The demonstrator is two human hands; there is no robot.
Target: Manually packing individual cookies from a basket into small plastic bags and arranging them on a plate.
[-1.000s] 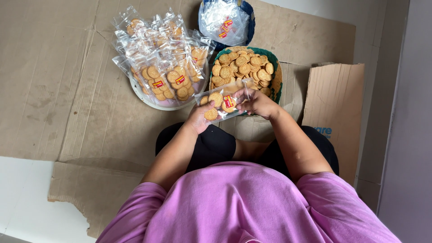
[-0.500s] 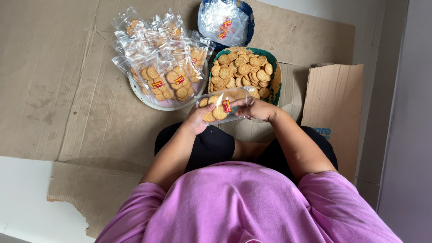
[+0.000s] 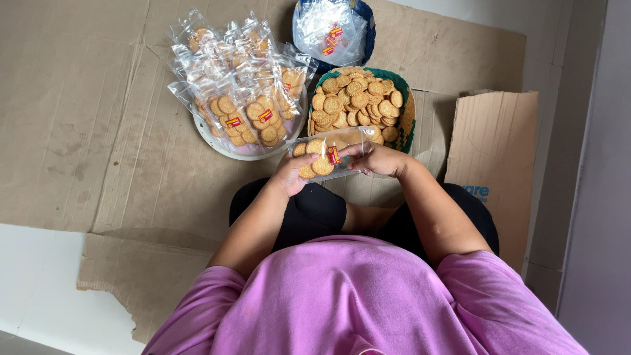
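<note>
A clear bag (image 3: 332, 152) of round biscuits is being held between both hands above the lap, over the near part of the cardboard (image 3: 98, 131). Against the earlier frames, the bag is being carried slightly lower and more level, and the right hand is now being drawn closer along its top edge toward the small red-and-yellow label at the middle.

The left hand (image 3: 292, 174) is being kept curled round the bag's left end, thumb on the front and fingers hidden behind, so it is closed on the bag. The right hand (image 3: 378, 160) is being kept pinched on the bag's right upper edge, fingers bent and pressed together on the plastic; it is closed on the bag too.

Just beyond the hands, a green-rimmed basket (image 3: 406, 118) heaped with loose biscuits (image 3: 355, 98) is being partly overlapped by the bag's far edge. To its left, a white tray (image 3: 217, 143) piled with filled bags (image 3: 243, 85) is being shown, just beside the basket. Farthest off, near the cardboard's far edge, a blue tub (image 3: 369, 33) stuffed with empty bags (image 3: 328, 29) is being shown, close behind the basket.
</note>
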